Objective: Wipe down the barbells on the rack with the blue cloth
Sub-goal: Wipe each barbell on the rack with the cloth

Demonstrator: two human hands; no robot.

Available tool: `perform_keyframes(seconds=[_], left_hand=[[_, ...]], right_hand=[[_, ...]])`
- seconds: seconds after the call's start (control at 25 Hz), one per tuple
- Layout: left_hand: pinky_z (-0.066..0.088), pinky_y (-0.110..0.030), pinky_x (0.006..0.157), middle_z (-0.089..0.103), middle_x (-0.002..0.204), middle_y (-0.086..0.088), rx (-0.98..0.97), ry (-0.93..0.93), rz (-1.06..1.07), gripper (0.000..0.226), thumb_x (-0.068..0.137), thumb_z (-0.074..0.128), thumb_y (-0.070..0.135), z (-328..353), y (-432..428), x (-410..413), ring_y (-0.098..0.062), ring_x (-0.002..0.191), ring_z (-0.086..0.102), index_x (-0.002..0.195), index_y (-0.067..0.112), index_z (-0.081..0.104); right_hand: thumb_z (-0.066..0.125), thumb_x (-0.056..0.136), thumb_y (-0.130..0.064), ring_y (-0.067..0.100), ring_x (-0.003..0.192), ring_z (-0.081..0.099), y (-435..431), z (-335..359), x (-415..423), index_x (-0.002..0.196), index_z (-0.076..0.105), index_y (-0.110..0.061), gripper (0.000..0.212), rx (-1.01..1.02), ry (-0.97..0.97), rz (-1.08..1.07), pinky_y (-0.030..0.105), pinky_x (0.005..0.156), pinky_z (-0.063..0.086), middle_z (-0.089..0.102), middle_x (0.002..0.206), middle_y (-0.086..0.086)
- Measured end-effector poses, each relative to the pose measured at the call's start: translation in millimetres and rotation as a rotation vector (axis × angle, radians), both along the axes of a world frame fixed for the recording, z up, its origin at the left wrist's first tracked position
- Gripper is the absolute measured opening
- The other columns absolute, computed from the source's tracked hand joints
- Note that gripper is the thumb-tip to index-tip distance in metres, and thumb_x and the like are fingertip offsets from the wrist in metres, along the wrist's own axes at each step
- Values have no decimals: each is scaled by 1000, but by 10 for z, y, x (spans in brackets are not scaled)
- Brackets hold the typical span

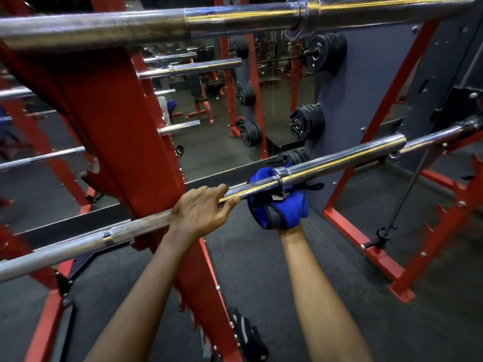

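At mid rack [109, 113], my left grip [198, 209] curls round barbell [339, 158] shaft; right grip [287, 229] clutches blue cloth [277, 207] under collar. Bar likely heavy, rigid, chrome slick; cloth soft. Hold shaft, not sleeve.

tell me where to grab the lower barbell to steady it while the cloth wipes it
Take the lower barbell on its thin shaft just inboard of the collar, coming from above with fingers over the top, as the left hand does. The bar lies near level, and the blue cloth covers the collar from below.
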State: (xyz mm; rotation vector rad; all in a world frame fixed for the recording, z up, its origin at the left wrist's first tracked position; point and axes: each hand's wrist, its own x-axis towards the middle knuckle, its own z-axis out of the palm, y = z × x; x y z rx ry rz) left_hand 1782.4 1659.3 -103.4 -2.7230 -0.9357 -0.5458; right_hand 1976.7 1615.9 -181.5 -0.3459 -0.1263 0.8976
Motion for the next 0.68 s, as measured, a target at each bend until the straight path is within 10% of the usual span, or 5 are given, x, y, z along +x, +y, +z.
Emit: perform_keyframes(seconds=[0.16,0.28,0.36,0.44,0.68], left_hand=[[35,-33,60,68,83,0,3,6,9,50,99,28,70,3,-8,19,-26,83,68,95,26,53],[36,-33,60,67,81,-1,1,6,32,53,97,26,73,-8,11,3,-27,83,68,96,27,53],[36,-32,59,65,78,1,12,-3,29,52,96,26,73,-25,17,0,-26,80,68,95,29,52],[36,-31,59,62,75,2,22,-4,31,52,96,25,74,-38,15,2,-24,78,67,94,30,52],[49,-37,86,60,140,8,-142,-60,-125,50,104,43,43,-47,-34,108,-21,114,61,154,46,34]], right_hand=[[45,94,-48,-6,74,46,-211,363,-130,82,33,-38,19,-144,-24,10,9,78,44,37,89,-21],[30,103,-34,18,97,55,-294,327,-190,96,53,-22,27,-503,-24,-338,32,86,53,55,103,4],[28,105,-29,12,98,65,-390,169,-89,111,68,-16,42,-737,-152,-588,24,88,48,69,111,1],[38,109,-27,6,88,71,-466,-3,112,117,65,-23,30,-534,-103,-565,15,76,55,70,105,-7],[70,92,-43,22,109,64,-544,278,296,119,69,-17,38,-819,-1129,-937,43,96,53,72,114,1]])
